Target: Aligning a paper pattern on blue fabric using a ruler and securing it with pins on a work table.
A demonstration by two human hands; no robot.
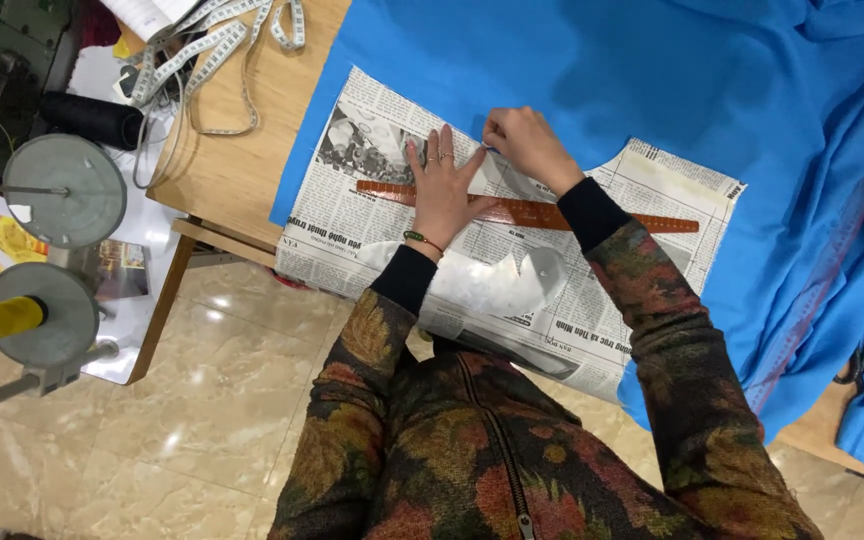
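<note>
— What do we see on the counter (237,165)?
— Our left hand (442,190) presses flat, fingers spread, on a stiff brown ruler (552,213) over thin, tearable newspaper pattern (372,235) and soft blue fabric (572,70).
— And the right hand (524,142)?
— Clenched, pinching something small we cannot make out, at the paper's upper edge.

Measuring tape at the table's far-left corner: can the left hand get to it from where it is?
Probably yes. The left hand lies flat on the brown ruler; only bare wooden table separates it from the measuring tape, though lifting would free the ruler.

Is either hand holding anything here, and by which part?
Left hand presses flat on the brown ruler near its left end. Right hand is closed; what it grips cannot be told.
</note>
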